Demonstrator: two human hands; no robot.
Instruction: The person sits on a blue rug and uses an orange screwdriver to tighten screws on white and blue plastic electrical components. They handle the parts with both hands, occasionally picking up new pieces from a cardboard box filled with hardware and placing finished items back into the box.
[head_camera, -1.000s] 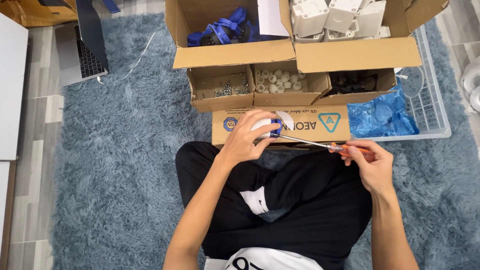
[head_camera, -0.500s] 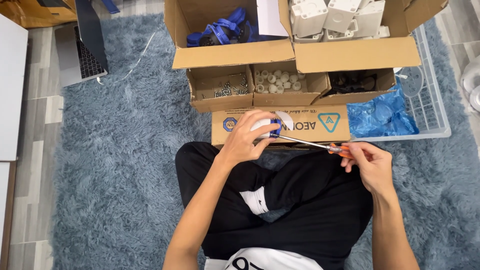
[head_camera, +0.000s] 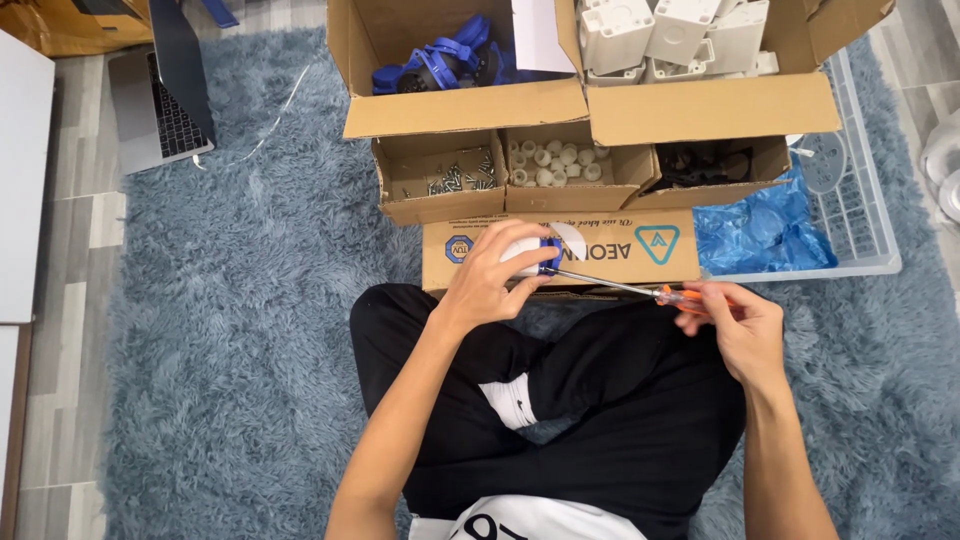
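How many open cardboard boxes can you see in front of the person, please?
5: a large box of blue parts, a large box of white parts, and three small boxes below: screws, white caps, black parts. Others may lie out of frame.

laptop (head_camera: 160, 100) upper left | blue rug (head_camera: 230, 330) | cardboard boxes (head_camera: 590, 110) of parts | blue bag (head_camera: 765, 230)

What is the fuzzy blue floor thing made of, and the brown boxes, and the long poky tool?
Rug: probably soft synthetic fibre, long shaggy pile.
Boxes: cardboard, matte brown with folded flaps.
Screwdriver: shiny shaft, likely steel; orange handle looks like glossy plastic, held in the right hand.
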